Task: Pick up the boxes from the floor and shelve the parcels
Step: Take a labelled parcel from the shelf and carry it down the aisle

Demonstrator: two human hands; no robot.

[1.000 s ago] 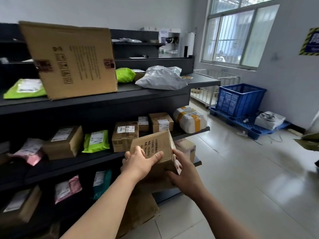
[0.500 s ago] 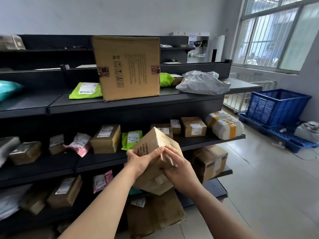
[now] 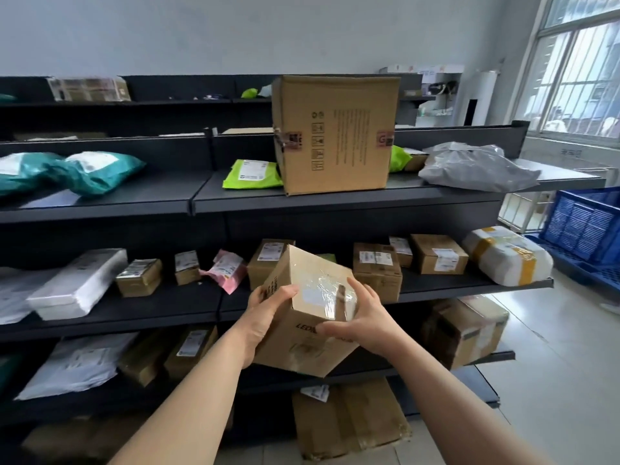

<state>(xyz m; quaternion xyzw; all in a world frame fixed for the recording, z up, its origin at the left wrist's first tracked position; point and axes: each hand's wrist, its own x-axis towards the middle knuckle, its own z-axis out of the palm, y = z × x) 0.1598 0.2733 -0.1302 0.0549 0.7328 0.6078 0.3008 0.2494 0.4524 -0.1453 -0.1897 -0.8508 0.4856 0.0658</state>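
Observation:
A small brown cardboard box [image 3: 312, 297], taped over its top face, is tilted in the air in front of the middle shelf. My left hand [image 3: 268, 313] grips its left side with the thumb on the top edge. My right hand [image 3: 365, 317] holds its right and front side. The dark metal shelving unit [image 3: 335, 203] stands right behind it, its shelves carrying many parcels. A large brown carton [image 3: 335, 135] stands upright on the top shelf above the held box.
The middle shelf holds small brown boxes [image 3: 377, 270], a pink bag [image 3: 226, 270] and a white taped bundle [image 3: 506, 256]. Green [image 3: 251, 174], teal [image 3: 84, 172] and grey bags [image 3: 476, 167] lie up top. A carton [image 3: 349, 421] rests on the floor. A blue crate [image 3: 587, 226] stands right.
The view has swung left and upward along the shelves. Both hands have turned the small box so its taped face points up, and raised it slightly.

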